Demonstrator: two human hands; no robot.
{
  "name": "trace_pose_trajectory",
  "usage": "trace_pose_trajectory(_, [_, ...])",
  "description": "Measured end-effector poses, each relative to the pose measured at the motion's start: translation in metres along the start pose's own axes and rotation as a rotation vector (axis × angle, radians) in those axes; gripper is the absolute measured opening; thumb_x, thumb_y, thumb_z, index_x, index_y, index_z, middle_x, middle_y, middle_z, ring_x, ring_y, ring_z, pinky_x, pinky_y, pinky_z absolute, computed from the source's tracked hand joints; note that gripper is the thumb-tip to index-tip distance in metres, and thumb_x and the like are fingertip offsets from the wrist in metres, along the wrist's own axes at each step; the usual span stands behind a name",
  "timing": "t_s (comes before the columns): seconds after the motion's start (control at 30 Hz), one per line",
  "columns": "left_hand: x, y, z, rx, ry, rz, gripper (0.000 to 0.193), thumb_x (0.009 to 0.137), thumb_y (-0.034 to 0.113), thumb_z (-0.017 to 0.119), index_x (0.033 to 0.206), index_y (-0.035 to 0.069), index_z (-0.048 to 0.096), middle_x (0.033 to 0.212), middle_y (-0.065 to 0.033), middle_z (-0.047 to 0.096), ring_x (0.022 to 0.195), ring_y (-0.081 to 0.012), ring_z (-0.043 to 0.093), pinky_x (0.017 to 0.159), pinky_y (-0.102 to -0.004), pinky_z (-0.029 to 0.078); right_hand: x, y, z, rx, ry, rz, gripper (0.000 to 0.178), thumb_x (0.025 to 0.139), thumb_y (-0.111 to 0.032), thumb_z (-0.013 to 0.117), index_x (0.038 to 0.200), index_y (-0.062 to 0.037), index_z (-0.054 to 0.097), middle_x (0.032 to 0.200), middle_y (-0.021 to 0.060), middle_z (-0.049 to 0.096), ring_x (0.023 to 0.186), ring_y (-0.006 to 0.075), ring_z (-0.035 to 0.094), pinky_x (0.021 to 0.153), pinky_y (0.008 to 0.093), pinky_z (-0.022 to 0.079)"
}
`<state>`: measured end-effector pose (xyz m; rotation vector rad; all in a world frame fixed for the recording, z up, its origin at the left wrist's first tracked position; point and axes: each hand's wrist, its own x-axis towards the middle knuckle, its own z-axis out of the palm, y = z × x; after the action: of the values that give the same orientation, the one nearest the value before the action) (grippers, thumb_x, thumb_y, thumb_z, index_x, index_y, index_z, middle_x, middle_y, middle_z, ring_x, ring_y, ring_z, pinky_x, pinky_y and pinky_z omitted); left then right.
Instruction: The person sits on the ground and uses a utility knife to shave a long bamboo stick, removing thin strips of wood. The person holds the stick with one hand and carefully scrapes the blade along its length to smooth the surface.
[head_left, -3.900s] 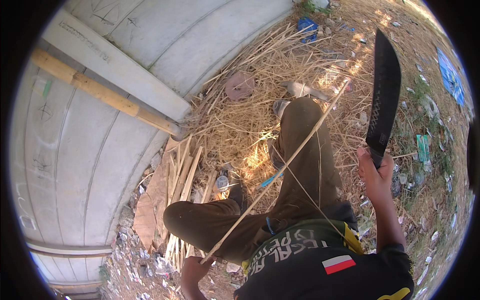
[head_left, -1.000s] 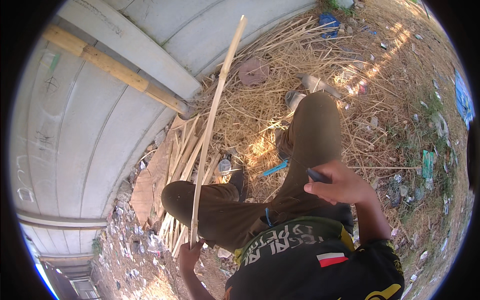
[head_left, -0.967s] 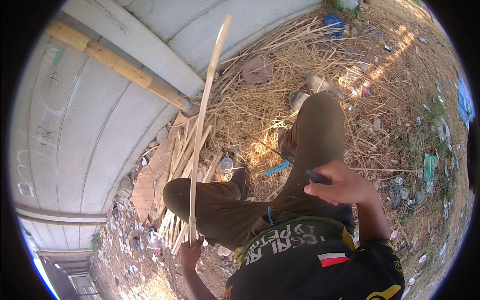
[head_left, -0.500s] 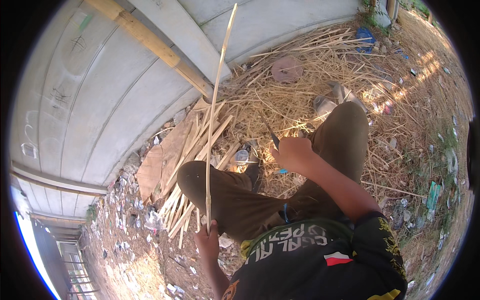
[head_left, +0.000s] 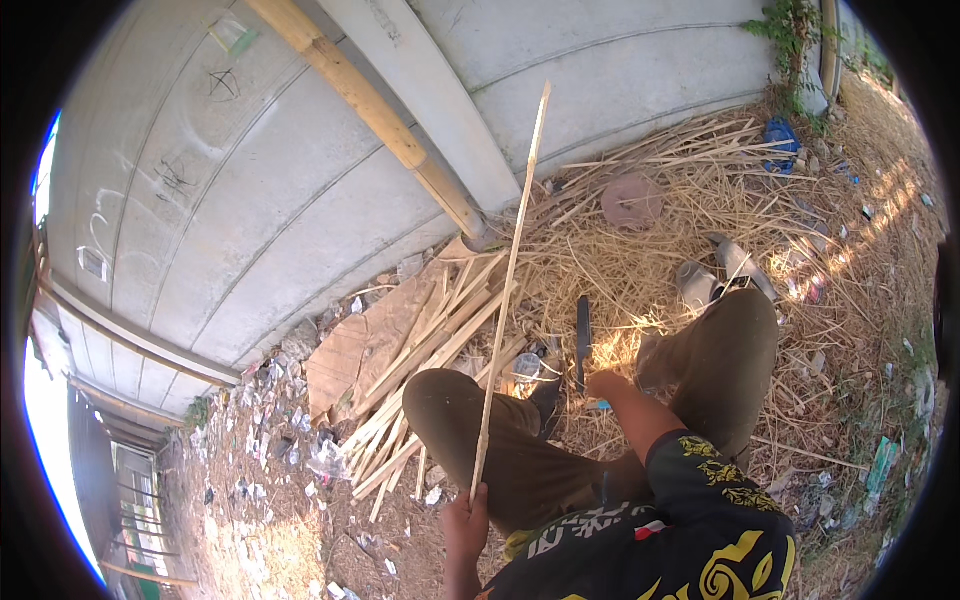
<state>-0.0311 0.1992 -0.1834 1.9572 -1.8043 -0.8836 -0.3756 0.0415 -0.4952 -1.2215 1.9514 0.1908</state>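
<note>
A long, thin bamboo strip [head_left: 512, 255] slants up and away across my left knee, its far tip standing in front of the wall. My left hand [head_left: 466, 522] is closed round its near end. Between my legs, my right hand [head_left: 606, 386] is closed on a knife [head_left: 583, 338] with a broad dark blade pointing away from me; its handle is mostly hidden by the hand. Knife and strip are apart. Beyond my left knee lies a pile of split bamboo strips [head_left: 440, 345], partly on a flattened brown cardboard sheet [head_left: 345, 355].
A grey panel wall [head_left: 290, 200] rises ahead and left, with a bamboo pole [head_left: 390, 125] against it. Shavings [head_left: 590, 255] cover the ground around a round pinkish disc [head_left: 632, 200]. Litter [head_left: 240, 440] is scattered left; a blue plastic bag [head_left: 780, 140] lies far right.
The view has shifted, so the scene sits lower and further right. My right hand has dropped lower between my legs, and the blade has turned to point straight away. The strip leans more rightward.
</note>
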Motion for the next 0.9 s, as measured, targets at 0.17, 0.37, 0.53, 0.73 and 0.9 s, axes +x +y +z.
trace_pose_trajectory(0.17, [-0.012,-0.045,0.001,-0.156,0.051,-0.102,0.048,0.102,0.037,0.062,0.076,-0.003,0.063,0.053,-0.0018,0.047,0.056,-0.0081,0.044,0.051,-0.0352,0.037,-0.032,-0.024,0.065,-0.469,-0.154,0.049,0.043,0.092,-0.036,0.068,0.127,-0.0108,0.071,0.130,0.0118,0.069,0.118,0.0360,0.066,0.090,0.0587,0.052])
trace_pose_trajectory(0.37, [-0.012,-0.044,-0.005,-0.324,0.014,-0.150,0.051,0.101,0.036,0.064,0.065,0.000,0.060,0.051,0.0028,0.047,0.054,-0.0048,0.044,0.049,-0.0293,0.034,-0.010,-0.004,0.078,-0.512,-0.091,-0.120,0.038,0.093,-0.033,0.067,0.124,-0.0117,0.073,0.124,0.0101,0.072,0.113,0.0350,0.069,0.085,0.0598,0.052])
trace_pose_trajectory(0.53, [-0.009,-0.038,-0.011,-0.334,-0.050,-0.181,0.050,0.101,0.035,0.064,0.064,0.002,0.060,0.054,0.0039,0.049,0.054,-0.0040,0.046,0.048,-0.0273,0.034,-0.022,0.001,0.067,-0.242,-0.128,-0.030,0.036,0.096,-0.030,0.060,0.125,-0.0132,0.073,0.125,0.0121,0.071,0.115,0.0373,0.068,0.085,0.0626,0.051])
trace_pose_trajectory(0.73, [-0.005,-0.043,-0.011,-0.256,-0.055,-0.132,0.051,0.101,0.037,0.064,0.068,-0.001,0.061,0.055,0.0007,0.052,0.054,-0.0071,0.048,0.050,-0.0303,0.037,-0.015,-0.011,0.042,-0.192,-0.215,-0.268,0.035,0.086,-0.031,0.068,0.105,-0.0023,0.075,0.103,0.0212,0.072,0.088,0.0320,0.071,0.073,0.0506,0.056])
trace_pose_trajectory(0.9, [-0.009,-0.031,-0.010,-0.198,0.012,-0.083,0.049,0.101,0.037,0.063,0.073,-0.003,0.064,0.055,-0.0029,0.053,0.056,-0.0083,0.049,0.051,-0.0334,0.039,-0.019,-0.043,0.002,0.397,-0.025,-0.332,0.038,0.078,-0.034,0.073,0.084,0.0038,0.068,0.077,0.0166,0.066,0.065,0.0276,0.066,0.059,0.0436,0.052])
